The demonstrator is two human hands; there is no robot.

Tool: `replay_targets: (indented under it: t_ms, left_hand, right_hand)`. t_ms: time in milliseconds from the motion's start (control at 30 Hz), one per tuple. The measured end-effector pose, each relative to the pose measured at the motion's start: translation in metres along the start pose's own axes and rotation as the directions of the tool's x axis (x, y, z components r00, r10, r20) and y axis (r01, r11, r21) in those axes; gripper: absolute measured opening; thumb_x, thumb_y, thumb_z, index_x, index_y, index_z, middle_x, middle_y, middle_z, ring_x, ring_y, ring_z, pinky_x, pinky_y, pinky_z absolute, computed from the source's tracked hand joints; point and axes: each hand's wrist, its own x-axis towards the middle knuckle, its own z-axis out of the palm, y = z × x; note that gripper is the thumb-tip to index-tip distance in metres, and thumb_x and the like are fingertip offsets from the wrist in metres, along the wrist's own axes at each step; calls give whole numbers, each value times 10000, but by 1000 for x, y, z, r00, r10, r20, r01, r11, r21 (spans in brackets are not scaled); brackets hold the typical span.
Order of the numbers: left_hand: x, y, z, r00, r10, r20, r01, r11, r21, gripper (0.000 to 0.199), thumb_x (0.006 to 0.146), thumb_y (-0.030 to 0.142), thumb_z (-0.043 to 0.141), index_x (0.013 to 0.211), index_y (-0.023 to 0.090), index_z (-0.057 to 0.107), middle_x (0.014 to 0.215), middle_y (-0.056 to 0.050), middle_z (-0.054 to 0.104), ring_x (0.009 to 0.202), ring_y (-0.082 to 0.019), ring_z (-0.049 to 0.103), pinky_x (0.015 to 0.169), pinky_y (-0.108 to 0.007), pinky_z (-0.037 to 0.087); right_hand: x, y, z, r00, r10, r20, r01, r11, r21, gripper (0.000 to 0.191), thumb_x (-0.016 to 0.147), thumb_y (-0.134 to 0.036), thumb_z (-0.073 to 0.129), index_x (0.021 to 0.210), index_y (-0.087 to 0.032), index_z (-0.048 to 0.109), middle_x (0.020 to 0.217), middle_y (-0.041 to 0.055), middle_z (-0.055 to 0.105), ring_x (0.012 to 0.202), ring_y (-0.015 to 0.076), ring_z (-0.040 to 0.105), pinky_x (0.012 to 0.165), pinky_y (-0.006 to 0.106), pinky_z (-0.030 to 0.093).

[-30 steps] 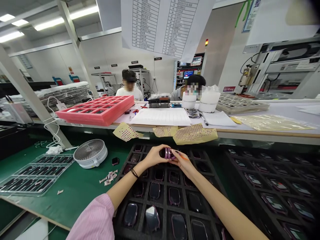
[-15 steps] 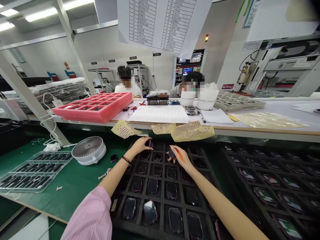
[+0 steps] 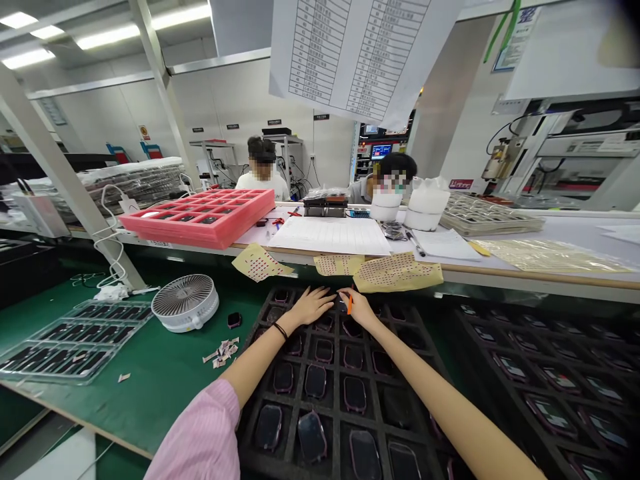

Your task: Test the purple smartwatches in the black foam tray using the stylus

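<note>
A black foam tray (image 3: 333,407) divided into cells lies below both hands, with dark square watch bodies (image 3: 316,381) with purple rims in many cells. My left hand (image 3: 313,305) is spread flat over the tray's far rows, its fingers reaching toward my right hand. Nothing shows in its grip. My right hand (image 3: 361,312) is closed around a slim orange tool (image 3: 350,302) at the far edge of the tray. A dark piece (image 3: 343,303) is beside its fingertips; whether the fingers hold it I cannot tell.
Yellow sticker sheets (image 3: 397,272) hang from the shelf edge above the tray. To the left are a white fan (image 3: 185,302), one loose watch body (image 3: 234,320), paper scraps (image 3: 221,352) and a clear tray (image 3: 75,340). A second black tray (image 3: 555,393) lies right. Two people sit opposite.
My left hand has gone from pinching near a purple-rimmed piece to lying spread, further right. My right hand keeps the orange tool, now more upright. The camera view has shifted slightly.
</note>
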Motion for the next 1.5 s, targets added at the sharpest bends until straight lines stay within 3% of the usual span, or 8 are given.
replay_targets:
  t_ms: [200,333,600,733,833,1000,1300,1500]
  left_hand:
    - [-6,-17,-3,996,-83,-41,84,996,33,485,934,153,271,1406,144,387,1459,-127,418,1370,-217,347,1147,-449,237]
    - [-7,-24,-8,998,-58,31,57,997,43,556,868,79,306,1413,159,376,1479,-96,392,1387,-193,318,1162,-425,208]
    - [-16,-31,-22,988,-61,145,52,997,64,475,962,294,308,1434,240,329,1520,-70,307,1423,-217,228,1151,-510,129]
    - [-14,-4,-22,996,-41,75,34,996,86,460,981,328,290,1400,157,375,1481,-131,382,1391,-227,305,1147,-496,166]
    - [-5,33,-15,995,75,68,-81,993,91,374,965,258,357,1309,179,483,1374,-80,525,1295,-173,439,1152,-397,204]
    - [29,84,6,971,195,139,-210,972,102,355,923,229,457,1265,178,535,1321,-85,568,1203,-204,521,1029,-340,389]
    - [88,88,-3,943,148,298,-189,975,115,373,783,312,680,1141,222,625,1193,-37,657,1080,-205,602,861,-249,466]
    - [108,99,3,933,90,348,-137,984,111,495,653,236,739,1124,211,588,1084,-39,681,936,-210,636,741,-247,476]
  right_hand:
    - [0,11,3,998,-58,-20,53,982,-181,221,789,-177,523,963,-189,658,909,84,706,934,262,653,877,405,483]
    - [-9,10,-1,991,-131,29,134,956,-262,304,841,-212,506,1123,-196,618,1135,117,655,1158,295,553,1013,474,392]
    - [-35,5,-27,941,-115,317,200,947,-250,378,874,-323,538,1226,-192,588,1326,125,564,1274,277,476,1075,453,355]
    - [-54,8,-71,926,-63,372,160,958,-237,442,887,-407,515,1293,-236,544,1315,95,581,1217,266,536,1046,455,393]
    - [-68,10,-101,914,-7,405,95,976,-198,456,869,-468,535,1268,-250,573,1311,81,587,1223,277,531,1054,456,383]
    - [-75,9,-122,899,75,432,-53,997,-62,522,841,-573,521,1202,-210,621,1264,93,619,1216,283,533,1078,439,358]
    - [-80,-16,-153,829,156,538,-91,985,-147,501,825,-524,556,1223,-224,612,1243,90,631,1177,295,564,1018,434,430]
    - [-85,-18,-167,846,174,504,-94,979,-180,505,836,-489,555,1253,-206,594,1198,108,655,1139,295,591,998,434,449]
